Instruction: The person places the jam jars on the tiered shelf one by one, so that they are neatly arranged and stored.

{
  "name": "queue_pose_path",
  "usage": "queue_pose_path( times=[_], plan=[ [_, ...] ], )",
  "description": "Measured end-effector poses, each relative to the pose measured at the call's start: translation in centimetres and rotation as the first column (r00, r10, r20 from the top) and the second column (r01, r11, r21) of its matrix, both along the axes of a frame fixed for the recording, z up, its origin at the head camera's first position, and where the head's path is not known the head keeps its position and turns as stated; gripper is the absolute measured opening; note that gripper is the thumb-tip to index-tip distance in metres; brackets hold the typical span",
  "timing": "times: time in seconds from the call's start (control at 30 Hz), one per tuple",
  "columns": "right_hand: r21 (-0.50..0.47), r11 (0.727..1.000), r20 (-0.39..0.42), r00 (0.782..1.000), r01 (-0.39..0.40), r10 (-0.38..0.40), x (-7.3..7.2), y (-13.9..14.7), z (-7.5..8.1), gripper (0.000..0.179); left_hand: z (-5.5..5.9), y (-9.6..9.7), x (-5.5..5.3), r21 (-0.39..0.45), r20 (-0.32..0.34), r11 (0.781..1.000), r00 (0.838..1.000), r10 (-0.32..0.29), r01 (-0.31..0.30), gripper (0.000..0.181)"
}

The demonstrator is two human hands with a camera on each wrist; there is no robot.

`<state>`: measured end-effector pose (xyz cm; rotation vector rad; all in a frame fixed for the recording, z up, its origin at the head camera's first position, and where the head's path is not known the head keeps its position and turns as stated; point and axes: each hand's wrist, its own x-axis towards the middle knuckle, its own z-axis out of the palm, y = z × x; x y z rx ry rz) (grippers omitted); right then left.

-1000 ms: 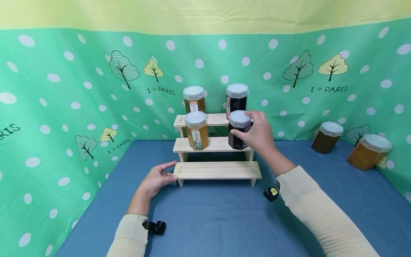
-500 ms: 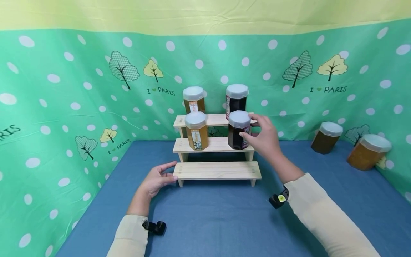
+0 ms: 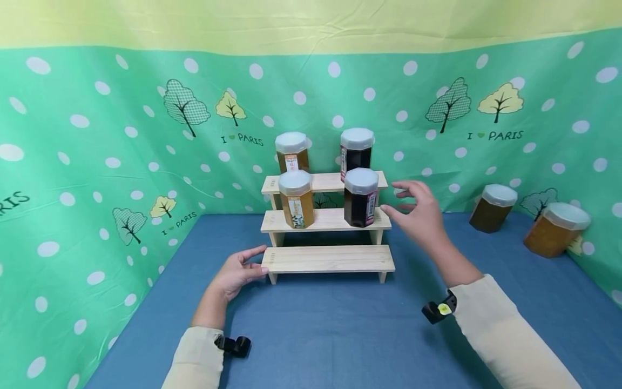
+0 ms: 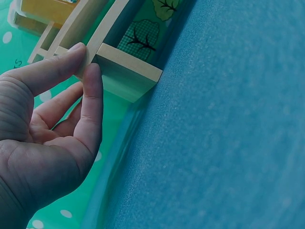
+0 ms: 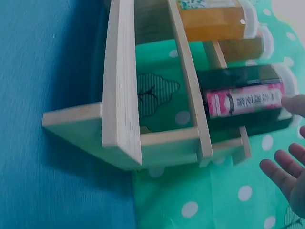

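A three-tier wooden display stand [image 3: 330, 259] stands on the blue cloth. My left hand [image 3: 240, 275] pinches the left end of its lowest shelf; in the left wrist view the fingertips [image 4: 93, 74] meet at the board's end. On the middle shelf sit a dark jar [image 3: 360, 200] with a pink label and, to its left, an amber honey jar [image 3: 296, 200]. Behind them, the top shelf bears another amber jar [image 3: 292, 151] and a second dark jar [image 3: 357, 151]. Just right of the middle shelf, my right hand [image 3: 418, 213] is apart from the dark jar, fingers spread and holding nothing.
Two more white-lidded jars stand at the right of the table: a brown jar [image 3: 493, 209] and an orange-amber jar [image 3: 556, 231]. A green dotted curtain [image 3: 146, 108] hangs close behind the stand and along both sides.
My right hand has let go of the dark jar on the middle shelf and moved right, away from it. The jar stays put. My left hand keeps its place at the lowest shelf.
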<state>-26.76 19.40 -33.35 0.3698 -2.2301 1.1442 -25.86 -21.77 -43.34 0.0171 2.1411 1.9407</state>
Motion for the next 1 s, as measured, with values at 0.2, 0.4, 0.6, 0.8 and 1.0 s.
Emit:
queue_pose_path(
  times=[0.2,0.4,0.6,0.8,1.0],
  plan=[
    [0.038,0.999,0.059,0.998,0.007,-0.009,0.5,1.9,-0.2,0.053,-0.1,0.0,0.0,-0.004,-0.001,1.000,1.000,0.002,-0.002,0.070],
    [0.059,0.997,0.068,0.997,0.040,-0.044,1.1,3.5,-0.4,0.061,-0.2,-0.1,0.0,0.002,-0.005,1.000,1.000,0.007,-0.007,0.070],
    [0.072,0.994,0.066,0.994,0.080,-0.085,1.5,5.2,-0.6,0.068,-0.2,-0.1,0.0,0.004,-0.006,1.000,1.000,0.010,-0.010,0.070],
    [0.054,0.993,0.063,0.992,0.109,-0.112,1.8,6.9,-0.7,0.073,-0.3,-0.1,0.0,0.009,-0.005,1.000,1.000,0.010,-0.010,0.070],
    [0.044,0.992,0.119,0.985,0.118,-0.122,2.4,9.0,-0.5,0.077,-0.1,0.0,-0.1,0.021,0.004,1.000,1.000,0.017,-0.017,0.071]
  ],
)
